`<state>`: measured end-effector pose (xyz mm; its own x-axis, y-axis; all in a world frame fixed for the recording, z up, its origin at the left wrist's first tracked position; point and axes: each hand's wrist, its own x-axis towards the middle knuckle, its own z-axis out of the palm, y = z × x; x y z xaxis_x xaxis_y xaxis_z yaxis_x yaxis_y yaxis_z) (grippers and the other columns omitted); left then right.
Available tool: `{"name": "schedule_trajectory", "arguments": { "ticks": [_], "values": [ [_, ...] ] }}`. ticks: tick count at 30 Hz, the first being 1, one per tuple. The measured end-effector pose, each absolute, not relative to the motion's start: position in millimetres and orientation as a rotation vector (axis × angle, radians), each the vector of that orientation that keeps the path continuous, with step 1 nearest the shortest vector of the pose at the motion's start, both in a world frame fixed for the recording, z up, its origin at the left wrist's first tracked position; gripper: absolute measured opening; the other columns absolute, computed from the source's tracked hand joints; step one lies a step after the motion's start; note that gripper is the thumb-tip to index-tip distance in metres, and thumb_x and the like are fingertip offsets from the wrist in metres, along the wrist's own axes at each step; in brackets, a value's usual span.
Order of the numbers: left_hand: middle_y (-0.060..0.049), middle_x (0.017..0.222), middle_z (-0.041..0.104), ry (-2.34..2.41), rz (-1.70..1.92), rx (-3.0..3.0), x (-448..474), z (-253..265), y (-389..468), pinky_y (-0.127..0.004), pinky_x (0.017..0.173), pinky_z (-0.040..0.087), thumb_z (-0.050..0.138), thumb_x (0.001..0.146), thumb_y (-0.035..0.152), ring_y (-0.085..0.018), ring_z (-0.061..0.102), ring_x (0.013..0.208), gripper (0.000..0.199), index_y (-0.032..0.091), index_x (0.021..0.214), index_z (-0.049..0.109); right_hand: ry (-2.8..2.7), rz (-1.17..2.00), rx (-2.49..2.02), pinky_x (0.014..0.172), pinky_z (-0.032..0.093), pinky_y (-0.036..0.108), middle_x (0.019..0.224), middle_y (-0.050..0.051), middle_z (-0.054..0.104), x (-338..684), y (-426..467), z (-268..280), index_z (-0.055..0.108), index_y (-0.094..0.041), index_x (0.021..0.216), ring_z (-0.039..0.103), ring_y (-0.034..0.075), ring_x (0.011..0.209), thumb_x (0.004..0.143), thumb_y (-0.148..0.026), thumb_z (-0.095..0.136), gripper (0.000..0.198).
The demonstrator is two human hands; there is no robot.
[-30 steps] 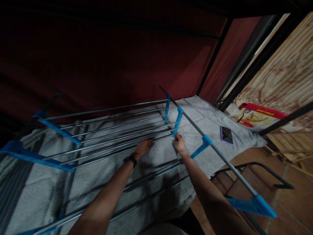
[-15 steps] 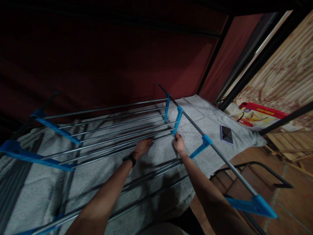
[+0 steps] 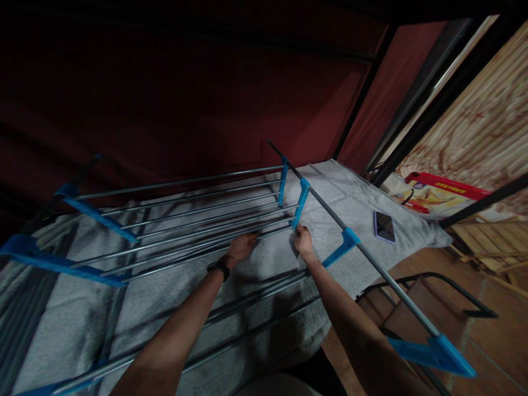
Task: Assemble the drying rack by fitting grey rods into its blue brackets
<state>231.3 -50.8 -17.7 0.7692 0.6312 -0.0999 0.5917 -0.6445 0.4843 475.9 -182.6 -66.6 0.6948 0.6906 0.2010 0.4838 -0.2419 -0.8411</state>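
Observation:
A rack of metal tubes and blue plastic brackets lies on its side across a grey blanket. My left hand, with a dark band at its wrist, has its fingers closed on the nearest metal tube of the far shelf. At that tube's right end, my right hand pinches the lower tip of a blue bracket. The fingertips are partly hidden there. A long side pole runs through the brackets on the right. Another blue bracket stands close to my right forearm.
A phone lies on the blanket at the right. Beyond it are a red and yellow box and a wooden slatted piece. A dark-framed chair stands on the tiled floor. A dark red wall rises behind.
Both hands keep their places on the rack. The view has shifted very slightly, so things at the right appear a little farther right.

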Motion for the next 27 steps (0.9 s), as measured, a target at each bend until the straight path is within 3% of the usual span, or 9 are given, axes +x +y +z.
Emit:
{"name": "schedule_trajectory", "arguments": {
  "ticks": [14, 23, 27],
  "values": [
    [-0.012, 0.137, 0.071, 0.953, 0.064, 2.410, 233, -16, -52, -0.044, 0.112, 0.052, 0.048, 0.102, 0.019, -0.027, 0.068, 0.126, 0.040, 0.019, 0.136, 0.071, -0.848, 0.198, -1.970, 0.099, 0.048, 0.038, 0.099, 0.015, 0.068, 465, -180, -72, 0.074, -0.008, 0.113, 0.059, 0.025, 0.092, 0.073, -0.011, 0.045, 0.049],
    [-0.013, 0.141, 0.069, 0.959, 0.032, 2.361, 234, -14, -52, -0.038, 0.113, 0.047, 0.045, 0.104, 0.020, -0.027, 0.065, 0.129, 0.041, 0.012, 0.138, 0.067, -0.872, 0.158, -2.029, 0.094, 0.049, 0.035, 0.096, 0.012, 0.066, 462, -183, -69, 0.073, -0.006, 0.120, 0.058, 0.022, 0.088, 0.074, -0.010, 0.047, 0.053],
    [-0.010, 0.140, 0.070, 0.948, 0.010, 2.346, 235, -15, -49, -0.036, 0.112, 0.047, 0.047, 0.102, 0.019, -0.025, 0.065, 0.127, 0.041, 0.015, 0.137, 0.068, -0.887, 0.138, -2.042, 0.097, 0.049, 0.035, 0.098, 0.012, 0.067, 460, -184, -66, 0.072, -0.005, 0.121, 0.057, 0.022, 0.092, 0.073, -0.009, 0.046, 0.055]
  ]
}}
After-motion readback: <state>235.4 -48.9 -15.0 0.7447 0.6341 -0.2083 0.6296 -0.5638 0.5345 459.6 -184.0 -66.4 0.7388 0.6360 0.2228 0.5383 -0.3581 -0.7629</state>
